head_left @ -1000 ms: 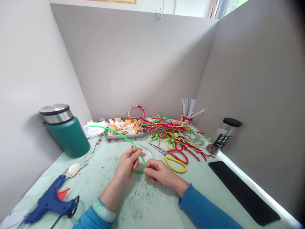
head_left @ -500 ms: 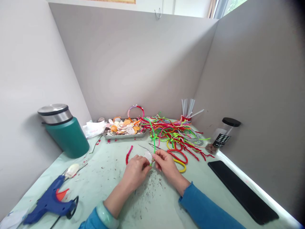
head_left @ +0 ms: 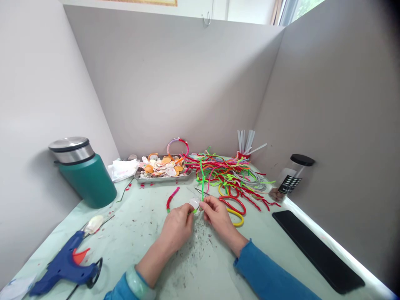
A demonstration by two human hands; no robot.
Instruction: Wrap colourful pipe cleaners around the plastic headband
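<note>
My left hand [head_left: 177,223] is closed, its fingertips pinching what looks like a thin hoop partly wrapped in fuzzy wire. A red and pink wrapped stretch [head_left: 170,199], green at its lower end, curves up beyond that hand. Between the hands shows a pale round disc [head_left: 194,203], perhaps a shell. My right hand [head_left: 218,214] pinches a bright green pipe cleaner [head_left: 202,179], whose free length stands upright above the fingers. The fingers partly hide where the pipe cleaner meets the hoop. Scissors [head_left: 233,205] with red and yellow handles lie just beyond my right hand.
A metal tray [head_left: 162,179] of shells stands at the back, with a wrapped ring [head_left: 178,146] behind it. Pipe cleaners [head_left: 225,166] are heaped alongside. A green flask [head_left: 89,179] and blue glue gun [head_left: 67,262] are left; a jar [head_left: 290,179] and black slab [head_left: 317,250] right.
My left hand has shifted slightly left, and the red and pink stretch has tilted to the right, showing its green end. The upright green pipe cleaner's curled top has straightened.
</note>
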